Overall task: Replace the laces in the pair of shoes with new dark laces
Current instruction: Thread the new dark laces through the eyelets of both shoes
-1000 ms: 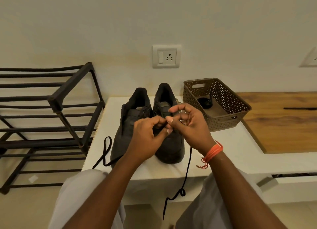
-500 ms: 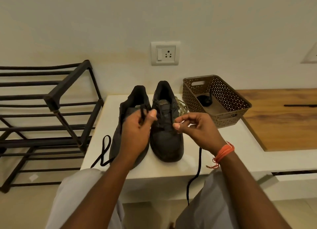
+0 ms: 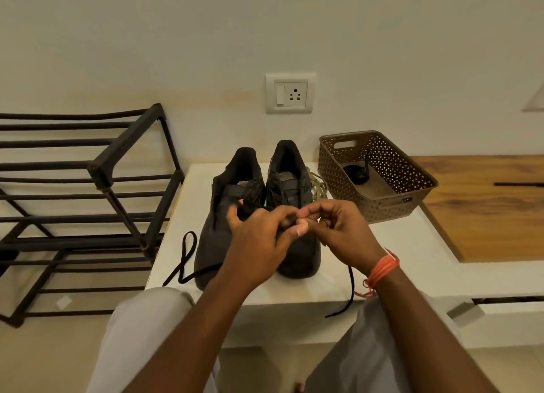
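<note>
Two dark shoes stand side by side on the white ledge [image 3: 391,263], toes toward me: the left shoe [image 3: 215,239] and the right shoe [image 3: 290,183]. My left hand [image 3: 259,245] and my right hand [image 3: 341,230] meet over the right shoe's eyelets, fingers curled, pinching a dark lace between the fingertips. One end of that dark lace [image 3: 348,292] hangs off the ledge's front edge below my right wrist. Another dark lace loop [image 3: 185,260] lies left of the left shoe. Pale old laces [image 3: 318,186] lie bunched behind the right shoe.
A brown perforated basket [image 3: 412,172] with a dark item inside stands right of the shoes. A black metal shoe rack [image 3: 88,201] stands on the floor at left. A wooden surface [image 3: 485,207] lies right. A wall socket [image 3: 290,93] sits above the shoes.
Half a second ago my hands were apart, pulling the lace out sideways. Now they have come back together over the right shoe, and the hanging lace end is shorter.
</note>
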A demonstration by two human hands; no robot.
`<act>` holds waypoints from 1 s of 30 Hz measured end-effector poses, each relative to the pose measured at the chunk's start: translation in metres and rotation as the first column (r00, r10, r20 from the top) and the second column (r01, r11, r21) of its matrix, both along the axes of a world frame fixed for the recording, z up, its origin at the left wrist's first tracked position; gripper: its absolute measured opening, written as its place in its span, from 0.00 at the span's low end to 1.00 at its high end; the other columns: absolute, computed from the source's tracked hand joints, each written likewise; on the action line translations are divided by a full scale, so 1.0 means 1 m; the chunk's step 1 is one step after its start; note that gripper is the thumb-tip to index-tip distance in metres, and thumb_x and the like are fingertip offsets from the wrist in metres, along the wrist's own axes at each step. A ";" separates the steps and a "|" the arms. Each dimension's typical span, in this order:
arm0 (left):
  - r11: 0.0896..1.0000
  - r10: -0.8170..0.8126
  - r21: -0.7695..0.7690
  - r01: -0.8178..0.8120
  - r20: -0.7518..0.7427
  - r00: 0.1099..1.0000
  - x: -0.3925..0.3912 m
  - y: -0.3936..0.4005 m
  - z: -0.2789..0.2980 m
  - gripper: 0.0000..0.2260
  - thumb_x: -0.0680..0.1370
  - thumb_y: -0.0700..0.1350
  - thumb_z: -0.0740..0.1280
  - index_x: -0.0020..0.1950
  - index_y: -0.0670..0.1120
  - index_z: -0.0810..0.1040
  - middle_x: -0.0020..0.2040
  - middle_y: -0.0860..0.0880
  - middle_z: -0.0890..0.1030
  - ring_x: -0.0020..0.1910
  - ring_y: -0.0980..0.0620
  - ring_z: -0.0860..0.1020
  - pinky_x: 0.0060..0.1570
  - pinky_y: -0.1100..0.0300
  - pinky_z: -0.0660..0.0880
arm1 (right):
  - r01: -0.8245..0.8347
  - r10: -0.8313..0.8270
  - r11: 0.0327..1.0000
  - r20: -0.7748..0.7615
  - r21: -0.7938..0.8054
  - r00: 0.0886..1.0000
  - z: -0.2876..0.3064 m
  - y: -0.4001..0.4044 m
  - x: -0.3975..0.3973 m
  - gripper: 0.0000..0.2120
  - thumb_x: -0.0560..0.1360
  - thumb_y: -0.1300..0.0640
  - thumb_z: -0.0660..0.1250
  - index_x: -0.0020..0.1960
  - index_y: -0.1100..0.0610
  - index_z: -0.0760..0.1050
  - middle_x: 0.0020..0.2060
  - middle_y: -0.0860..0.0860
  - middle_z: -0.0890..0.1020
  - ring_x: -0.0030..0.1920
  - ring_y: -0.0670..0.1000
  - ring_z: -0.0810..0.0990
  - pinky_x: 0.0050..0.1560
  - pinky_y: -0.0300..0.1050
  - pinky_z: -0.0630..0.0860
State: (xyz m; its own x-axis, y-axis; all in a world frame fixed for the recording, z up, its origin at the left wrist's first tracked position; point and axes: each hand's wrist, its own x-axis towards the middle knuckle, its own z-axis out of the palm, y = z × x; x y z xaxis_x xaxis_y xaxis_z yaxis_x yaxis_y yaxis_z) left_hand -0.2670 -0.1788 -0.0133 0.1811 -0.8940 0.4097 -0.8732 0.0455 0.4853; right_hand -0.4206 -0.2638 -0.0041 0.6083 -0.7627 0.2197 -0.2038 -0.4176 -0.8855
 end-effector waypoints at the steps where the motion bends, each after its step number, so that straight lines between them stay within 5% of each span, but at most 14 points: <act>1: 1.000 0.028 0.009 -0.028 -0.016 0.999 0.004 -0.001 -0.001 0.11 0.81 0.57 0.59 0.55 0.57 0.79 0.44 0.58 0.80 0.52 0.58 0.74 0.71 0.45 0.47 | 0.017 -0.017 1.000 -0.002 0.008 1.000 0.000 -0.001 -0.002 0.05 0.73 0.64 0.72 0.48 0.62 0.82 0.37 0.50 0.82 0.31 0.38 0.78 0.33 0.28 0.72; 5: 0.948 0.316 -0.032 -0.318 -0.043 0.948 0.031 0.003 0.006 0.08 0.81 0.51 0.61 0.50 0.57 0.80 0.41 0.55 0.78 0.50 0.54 0.73 0.64 0.46 0.52 | 0.103 -0.103 0.994 0.024 0.025 0.994 0.002 -0.009 -0.013 0.03 0.72 0.63 0.73 0.45 0.60 0.83 0.37 0.54 0.84 0.33 0.41 0.80 0.38 0.32 0.76; 9: 0.817 0.576 0.021 -0.576 -0.005 0.817 0.048 0.016 0.015 0.09 0.81 0.50 0.62 0.54 0.52 0.80 0.41 0.53 0.75 0.54 0.49 0.72 0.61 0.47 0.56 | 0.116 -0.115 0.993 -0.043 0.019 0.992 0.004 -0.013 -0.023 0.06 0.75 0.64 0.69 0.50 0.58 0.83 0.37 0.53 0.84 0.28 0.38 0.76 0.31 0.29 0.71; 15: 0.759 0.635 0.035 -0.650 0.178 0.751 0.058 0.017 0.011 0.09 0.80 0.48 0.62 0.55 0.48 0.78 0.52 0.47 0.80 0.56 0.44 0.74 0.63 0.44 0.57 | 0.273 -0.262 0.961 -0.160 0.051 0.952 -0.006 -0.024 -0.035 0.07 0.71 0.55 0.75 0.42 0.59 0.83 0.32 0.52 0.84 0.30 0.42 0.81 0.39 0.34 0.74; 20: 0.677 0.721 0.049 -0.734 0.154 0.676 0.083 0.024 0.009 0.08 0.78 0.44 0.64 0.56 0.47 0.78 0.53 0.44 0.78 0.57 0.42 0.73 0.62 0.42 0.60 | 0.206 -0.195 0.964 -0.081 0.169 0.978 -0.002 -0.024 -0.049 0.08 0.75 0.65 0.69 0.51 0.57 0.83 0.39 0.53 0.86 0.30 0.42 0.77 0.31 0.33 0.73; 23: 0.817 0.576 -0.032 -0.575 0.036 0.817 0.073 0.021 0.010 0.12 0.80 0.43 0.63 0.62 0.48 0.75 0.61 0.45 0.74 0.63 0.44 0.70 0.65 0.44 0.61 | 0.135 -0.138 0.972 0.004 0.194 0.990 0.000 -0.020 -0.038 0.10 0.76 0.66 0.68 0.55 0.58 0.81 0.41 0.53 0.86 0.37 0.49 0.84 0.37 0.39 0.79; 26: 0.974 0.085 -0.205 -0.100 -0.082 0.993 0.034 0.006 0.012 0.13 0.82 0.44 0.59 0.64 0.46 0.75 0.61 0.48 0.77 0.62 0.52 0.72 0.64 0.50 0.69 | 0.045 -0.073 0.964 0.096 0.262 0.993 0.000 -0.012 -0.018 0.08 0.74 0.67 0.69 0.52 0.63 0.78 0.41 0.58 0.86 0.39 0.54 0.85 0.40 0.43 0.81; 30: 0.972 -0.233 -0.035 0.232 -0.277 0.932 -0.007 -0.004 -0.001 0.16 0.82 0.46 0.61 0.69 0.46 0.73 0.62 0.49 0.79 0.60 0.60 0.75 0.61 0.66 0.72 | 0.013 -0.042 0.971 0.117 0.238 0.992 -0.003 -0.006 -0.009 0.04 0.72 0.65 0.72 0.45 0.63 0.79 0.36 0.59 0.85 0.37 0.54 0.85 0.37 0.42 0.81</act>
